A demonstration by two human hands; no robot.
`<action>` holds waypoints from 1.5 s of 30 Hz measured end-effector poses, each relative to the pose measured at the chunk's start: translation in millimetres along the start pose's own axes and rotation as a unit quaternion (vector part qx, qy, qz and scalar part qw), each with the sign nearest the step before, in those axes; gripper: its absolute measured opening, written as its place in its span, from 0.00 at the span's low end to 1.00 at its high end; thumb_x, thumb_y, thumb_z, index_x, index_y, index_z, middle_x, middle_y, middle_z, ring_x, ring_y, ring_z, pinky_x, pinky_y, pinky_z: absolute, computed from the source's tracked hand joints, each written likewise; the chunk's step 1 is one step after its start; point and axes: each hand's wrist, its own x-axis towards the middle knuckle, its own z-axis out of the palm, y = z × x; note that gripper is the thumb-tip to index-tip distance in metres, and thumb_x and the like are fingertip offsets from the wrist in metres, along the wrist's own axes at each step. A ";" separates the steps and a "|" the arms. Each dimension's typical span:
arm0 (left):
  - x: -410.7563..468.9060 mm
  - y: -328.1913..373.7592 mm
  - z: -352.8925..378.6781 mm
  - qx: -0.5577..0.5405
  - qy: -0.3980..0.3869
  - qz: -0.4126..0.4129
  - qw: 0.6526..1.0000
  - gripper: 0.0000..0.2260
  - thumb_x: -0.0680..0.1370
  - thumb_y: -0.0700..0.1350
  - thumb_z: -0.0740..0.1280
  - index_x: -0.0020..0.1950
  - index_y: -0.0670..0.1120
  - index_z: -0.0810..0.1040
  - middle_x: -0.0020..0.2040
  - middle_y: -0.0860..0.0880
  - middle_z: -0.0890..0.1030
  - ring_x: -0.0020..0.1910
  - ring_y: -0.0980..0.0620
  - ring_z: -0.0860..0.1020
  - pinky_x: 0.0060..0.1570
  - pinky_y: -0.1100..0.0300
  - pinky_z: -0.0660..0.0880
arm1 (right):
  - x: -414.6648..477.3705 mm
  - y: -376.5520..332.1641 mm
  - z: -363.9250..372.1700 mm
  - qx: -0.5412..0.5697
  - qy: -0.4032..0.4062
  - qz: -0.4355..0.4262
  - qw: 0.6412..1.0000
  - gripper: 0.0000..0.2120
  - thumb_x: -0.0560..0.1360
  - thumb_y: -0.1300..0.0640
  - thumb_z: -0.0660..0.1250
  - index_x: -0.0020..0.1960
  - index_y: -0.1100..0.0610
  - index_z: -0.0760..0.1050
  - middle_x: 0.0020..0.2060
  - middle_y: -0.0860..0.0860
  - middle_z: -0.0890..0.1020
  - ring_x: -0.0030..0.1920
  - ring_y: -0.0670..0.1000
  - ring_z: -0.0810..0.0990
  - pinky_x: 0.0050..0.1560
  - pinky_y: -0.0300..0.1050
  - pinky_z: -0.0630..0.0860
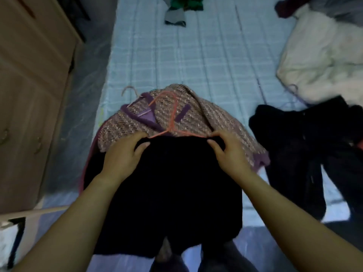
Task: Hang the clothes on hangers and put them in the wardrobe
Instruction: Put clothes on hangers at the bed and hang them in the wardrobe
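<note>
- Head view, ctr frame: black garment [167, 185] lies on bed [196, 59] over a tweed knit [216, 118], its top edge at the orange hanger [172, 116].
- L hand [125, 154] grips the garment's top-left corner, fingers curled. R hand [225, 150] pinches the top-right corner by the hanger's end.
- Hanger's bar runs left-right btwn the hands, hook pointing up-frame. Both hands equally near.
- Wardrobe [29, 75] at left edge, so L hand prob. nearer.

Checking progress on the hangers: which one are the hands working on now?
The orange hanger, its bar at the black garment's top edge between the left hand and right hand. The pale pink hanger sits in the tweed jacket, untouched.
</note>
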 end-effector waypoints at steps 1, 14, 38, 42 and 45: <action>-17.4 11.7 -8.1 -0.011 0.013 0.012 1.000 0.12 0.78 0.54 0.58 0.54 0.50 0.75 0.49 0.49 0.81 0.48 0.45 0.78 0.45 0.51 0.73 | -19.9 -7.8 -7.5 0.011 0.025 0.001 1.000 0.08 0.74 0.52 0.65 0.48 0.56 0.77 0.44 0.52 0.80 0.47 0.52 0.77 0.51 0.49 0.72; -149.3 172.7 2.3 -0.071 0.009 0.096 0.993 0.13 0.73 0.56 0.61 0.50 0.51 0.78 0.47 0.54 0.82 0.47 0.51 0.80 0.46 0.52 0.75 | -228.9 9.0 -124.4 0.044 0.157 0.042 0.986 0.04 0.74 0.56 0.64 0.45 0.56 0.76 0.41 0.48 0.76 0.44 0.42 0.74 0.48 0.29 0.67; -57.1 559.2 161.2 -0.240 -0.019 0.170 0.955 0.06 0.76 0.44 0.68 0.47 0.55 0.76 0.42 0.62 0.78 0.42 0.71 0.75 0.40 0.77 0.66 | -222.2 223.5 -506.7 -0.130 0.314 -0.036 0.940 0.08 0.74 0.55 0.64 0.48 0.56 0.79 0.44 0.49 0.77 0.48 0.51 0.75 0.52 0.46 0.68; 5.7 553.5 169.2 -0.241 -0.007 0.150 0.959 0.05 0.77 0.45 0.67 0.47 0.56 0.76 0.42 0.62 0.79 0.44 0.70 0.75 0.40 0.76 0.66 | -149.6 242.9 -512.8 -0.143 0.274 -0.031 0.951 0.11 0.74 0.51 0.62 0.50 0.55 0.79 0.46 0.50 0.78 0.48 0.53 0.75 0.51 0.45 0.68; 54.3 551.8 182.8 -0.183 -0.004 0.162 0.970 0.02 0.77 0.46 0.66 0.49 0.53 0.76 0.42 0.62 0.77 0.42 0.68 0.73 0.41 0.74 0.67 | -104.5 265.7 -512.9 -0.145 0.241 -0.004 0.960 0.12 0.74 0.49 0.61 0.50 0.55 0.78 0.46 0.51 0.77 0.48 0.54 0.76 0.52 0.43 0.68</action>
